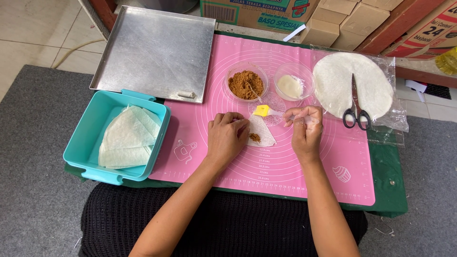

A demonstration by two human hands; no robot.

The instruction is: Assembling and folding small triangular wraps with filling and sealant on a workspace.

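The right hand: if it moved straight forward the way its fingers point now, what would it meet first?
Probably the small clear bowl of white paste, directly beyond the right hand; the yellow silicone brush lies slightly left of that line. Height is hard to judge.

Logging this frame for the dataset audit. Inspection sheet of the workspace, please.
Surface: pink silicone mat on a green-covered low table.
Job's things: wedge-shaped wrapper with brown filling on it; yellow-tipped brush.
Clutter: bowl of brown filling, bowl of white paste, scissors lying on round wrappers, teal box of cut wrappers, metal tray with one finished roll.
Fingers: left hand presses the wrapper's edge; right hand holds the brush's clear handle.
Cables: one pale cord on the floor.
Surroundings: cardboard boxes, grey carpet, tiled floor.
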